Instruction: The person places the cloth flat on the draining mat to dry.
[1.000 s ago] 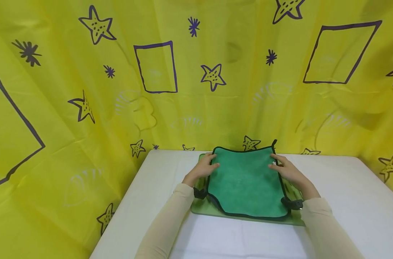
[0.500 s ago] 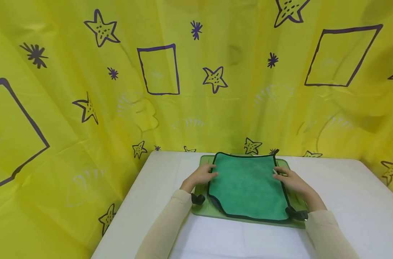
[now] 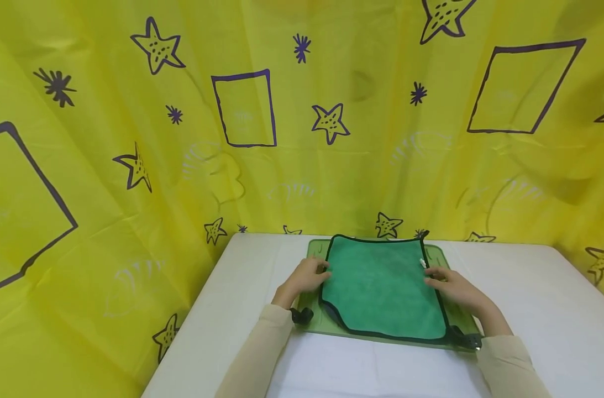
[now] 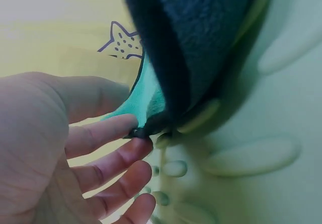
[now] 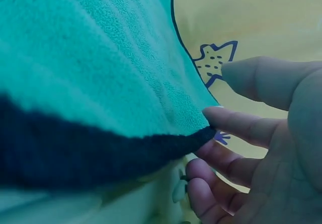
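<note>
A green towel (image 3: 381, 287) with black trim lies over a light green board (image 3: 321, 320) with raised ovals. Its near left corner curls up and shows a dark underside (image 4: 211, 43). My left hand (image 3: 304, 277) is at the towel's left edge; in the left wrist view the index and middle fingertips touch the trim, the thumb apart. At the opposite edge, the fingertips of my right hand (image 3: 456, 286) touch the trim, and the right wrist view shows that thumb clear of the cloth. A small white tag (image 3: 423, 263) sits on the right edge, beyond the right fingers.
The board rests on a white table (image 3: 252, 271). Behind and to the left hangs a yellow curtain (image 3: 282, 171) printed with stars and frames. A black loop (image 3: 425, 234) sticks out from the towel's far right corner.
The towel's far edge has come down onto the board. Both hands have slid nearer along its sides and spread slightly apart, and the white tag has come into fuller view.
</note>
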Motion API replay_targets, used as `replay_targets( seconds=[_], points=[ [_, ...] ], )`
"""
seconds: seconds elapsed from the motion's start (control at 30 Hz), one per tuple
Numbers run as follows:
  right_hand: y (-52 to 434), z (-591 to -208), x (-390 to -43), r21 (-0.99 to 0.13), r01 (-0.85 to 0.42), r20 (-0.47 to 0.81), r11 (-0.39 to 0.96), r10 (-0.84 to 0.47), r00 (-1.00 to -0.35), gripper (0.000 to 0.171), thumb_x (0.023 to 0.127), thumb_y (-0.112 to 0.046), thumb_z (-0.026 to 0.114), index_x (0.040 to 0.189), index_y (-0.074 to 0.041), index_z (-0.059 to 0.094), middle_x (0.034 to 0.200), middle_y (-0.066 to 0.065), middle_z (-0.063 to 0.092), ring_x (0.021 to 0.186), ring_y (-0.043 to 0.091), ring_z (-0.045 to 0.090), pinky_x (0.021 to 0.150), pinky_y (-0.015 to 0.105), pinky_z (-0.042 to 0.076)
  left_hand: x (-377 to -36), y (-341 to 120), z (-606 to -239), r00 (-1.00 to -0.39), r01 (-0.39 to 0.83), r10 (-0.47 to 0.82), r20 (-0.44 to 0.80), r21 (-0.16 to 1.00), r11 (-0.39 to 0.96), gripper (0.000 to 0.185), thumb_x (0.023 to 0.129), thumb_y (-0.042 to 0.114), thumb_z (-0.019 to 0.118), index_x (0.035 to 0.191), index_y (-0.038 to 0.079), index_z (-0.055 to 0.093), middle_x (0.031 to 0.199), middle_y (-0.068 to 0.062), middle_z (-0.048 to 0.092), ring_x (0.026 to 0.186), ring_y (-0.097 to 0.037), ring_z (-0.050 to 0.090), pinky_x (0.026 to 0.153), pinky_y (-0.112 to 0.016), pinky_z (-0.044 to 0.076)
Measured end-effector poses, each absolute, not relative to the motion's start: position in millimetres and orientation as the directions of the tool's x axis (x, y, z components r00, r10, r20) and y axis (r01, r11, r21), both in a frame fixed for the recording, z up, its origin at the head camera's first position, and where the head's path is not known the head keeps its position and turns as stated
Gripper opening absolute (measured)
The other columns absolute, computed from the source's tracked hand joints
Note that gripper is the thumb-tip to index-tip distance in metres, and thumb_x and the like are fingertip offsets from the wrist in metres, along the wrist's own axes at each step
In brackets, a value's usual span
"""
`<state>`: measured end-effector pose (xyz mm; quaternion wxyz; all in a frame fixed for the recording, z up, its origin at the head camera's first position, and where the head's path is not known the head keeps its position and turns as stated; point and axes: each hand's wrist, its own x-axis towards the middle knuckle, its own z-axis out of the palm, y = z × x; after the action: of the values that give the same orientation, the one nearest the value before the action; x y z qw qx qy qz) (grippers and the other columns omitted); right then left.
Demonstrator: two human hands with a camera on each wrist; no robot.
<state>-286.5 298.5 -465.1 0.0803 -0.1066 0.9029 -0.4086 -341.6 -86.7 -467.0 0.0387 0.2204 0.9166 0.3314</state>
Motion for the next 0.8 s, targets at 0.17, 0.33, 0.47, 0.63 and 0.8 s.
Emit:
replay_targets(
  seconds=[0.17, 0.33, 0.47, 0.63, 0.8],
  points=[
    [301.6, -464.5, -286.1, -0.74, -0.118, -0.079, 0.662, -0.261, -0.962, 0.045, 0.108, -0.026, 0.051, 0.136, 0.01, 0.052, 0.135, 0.036, 0.053, 0.122, 0.05, 0.053, 0.098, 0.061, 0.048, -336.4, -86.1, -468.3, -0.895, 0.379, 0.443, 0.047, 0.603, 0.702, 0.033, 0.098, 0.016, 0.067, 0.129, 0.004, 0.069, 0.103, -0.009, 0.069, 0.087, -0.015, 0.057, 0.073, -0.029, 0.049],
    [304.8, -465.4, -287.2, -0.73, -0.127, -0.071, 0.671, -0.259, -0.963, 0.036, 0.106, -0.022, 0.055, 0.129, 0.005, 0.059, 0.114, 0.021, 0.062, 0.102, 0.03, 0.057, 0.084, 0.042, 0.049, -333.8, -85.7, -469.7, -0.897, 0.367, 0.44, 0.028, 0.599, 0.711, 0.031, 0.097, 0.014, 0.07, 0.126, 0.004, 0.07, 0.071, 0.001, 0.054, 0.062, -0.009, 0.045, 0.055, -0.023, 0.039],
    [306.0, -467.9, -286.5, -0.741, -0.136, -0.072, 0.657, -0.28, -0.957, 0.031, 0.103, -0.016, 0.057, 0.126, 0.004, 0.06, 0.095, 0.012, 0.058, 0.087, 0.022, 0.05, 0.074, 0.034, 0.042, -332.5, -84.5, -472.1, -0.903, 0.36, 0.43, 0.022, 0.585, 0.727, 0.03, 0.096, 0.014, 0.071, 0.124, 0.005, 0.071, 0.063, 0.005, 0.048, 0.056, -0.007, 0.042, 0.052, -0.02, 0.036],
    [306.6, -469.4, -286.1, -0.753, -0.147, -0.066, 0.642, -0.296, -0.953, 0.032, 0.101, -0.013, 0.061, 0.127, 0.004, 0.058, 0.084, 0.007, 0.05, 0.077, 0.017, 0.045, 0.065, 0.029, 0.037, -332.8, -82.7, -472.6, -0.907, 0.368, 0.42, 0.041, 0.562, 0.74, 0.029, 0.094, 0.013, 0.073, 0.122, 0.005, 0.072, 0.064, 0.005, 0.051, 0.057, -0.006, 0.045, 0.052, -0.02, 0.036],
    [306.1, -468.5, -284.5, -0.757, -0.151, -0.066, 0.635, -0.304, -0.95, 0.034, 0.1, -0.013, 0.063, 0.127, 0.005, 0.057, 0.079, 0.004, 0.048, 0.071, 0.015, 0.043, 0.061, 0.029, 0.036, -332.7, -82.6, -474.2, -0.917, 0.349, 0.397, 0.037, 0.555, 0.755, 0.029, 0.092, 0.011, 0.072, 0.121, 0.007, 0.072, 0.062, 0.005, 0.05, 0.055, -0.006, 0.044, 0.05, -0.02, 0.035]
  ],
)
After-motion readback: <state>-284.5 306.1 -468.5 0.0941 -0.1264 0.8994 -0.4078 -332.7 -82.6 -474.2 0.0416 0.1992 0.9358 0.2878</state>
